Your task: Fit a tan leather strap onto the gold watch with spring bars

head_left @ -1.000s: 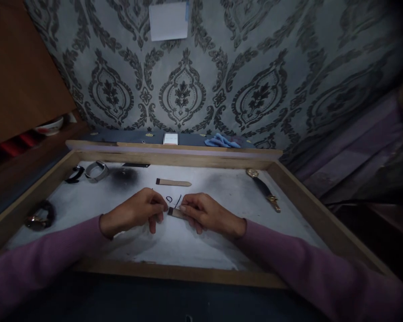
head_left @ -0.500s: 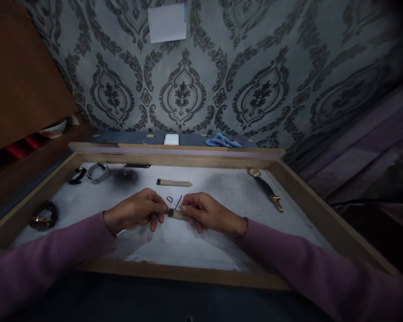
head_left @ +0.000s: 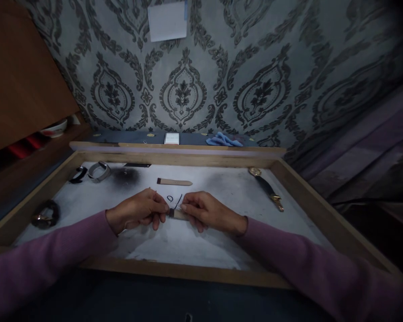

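A beige watch strap piece (head_left: 179, 215) with a dark end is pinched in my right hand (head_left: 211, 212), low over the white floor of a wooden-rimmed tray. My left hand (head_left: 143, 208) is closed, thumb and fingertips pressed together right at the strap's dark end; anything between them is too small to make out. Just beyond the fingers lie a small dark loop (head_left: 169, 198) and a thin dark strip (head_left: 178, 201). Farther back, a second beige strap piece (head_left: 174, 182) with a reddish-brown end lies flat.
The tray's wooden rim (head_left: 174, 159) surrounds the work. At the left are a dark watch (head_left: 45, 213), a grey watch band (head_left: 99, 171) and a black strap (head_left: 78, 175). At the right lies a gold watch with dark strap (head_left: 264, 187). Behind the rim is a blue cloth (head_left: 224, 139).
Both hands keep nearly the same place and grip at the strap piece. The left hand has shifted very slightly to the right.
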Motion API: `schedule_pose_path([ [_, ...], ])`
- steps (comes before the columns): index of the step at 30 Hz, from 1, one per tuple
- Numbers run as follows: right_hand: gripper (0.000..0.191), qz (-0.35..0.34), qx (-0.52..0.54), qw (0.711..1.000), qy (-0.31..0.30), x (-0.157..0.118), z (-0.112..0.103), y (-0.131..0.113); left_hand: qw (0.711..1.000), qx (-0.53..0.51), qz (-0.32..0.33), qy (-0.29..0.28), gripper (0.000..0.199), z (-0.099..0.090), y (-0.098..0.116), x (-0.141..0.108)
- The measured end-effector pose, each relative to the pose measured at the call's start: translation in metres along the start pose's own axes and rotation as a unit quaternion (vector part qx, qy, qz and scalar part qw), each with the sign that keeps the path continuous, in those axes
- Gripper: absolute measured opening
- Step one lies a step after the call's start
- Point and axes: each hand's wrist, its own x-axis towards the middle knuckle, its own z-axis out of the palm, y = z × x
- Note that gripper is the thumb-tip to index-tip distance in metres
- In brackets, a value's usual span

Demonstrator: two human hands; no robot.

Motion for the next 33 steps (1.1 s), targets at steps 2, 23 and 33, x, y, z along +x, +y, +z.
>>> schedule_pose_path([
  [2,0.022,0.0,-0.001,1.0,-0.001,0.0004,-0.0002,0.0006,1.0,0.007,0.003,-0.002,0.03,0.0016,0.0005,-0.0011],
  [23,0.022,0.007,-0.007,1.0,-0.007,0.0001,-0.0007,-0.0016,0.997,0.003,0.073,0.006,0.021,0.004,-0.0045,0.0012],
  [33,0.022,0.011,-0.006,1.0,-0.009,-0.0013,-0.0015,-0.0039,0.996,-0.029,0.075,0.034,0.022,0.0065,-0.0058,0.0033],
])
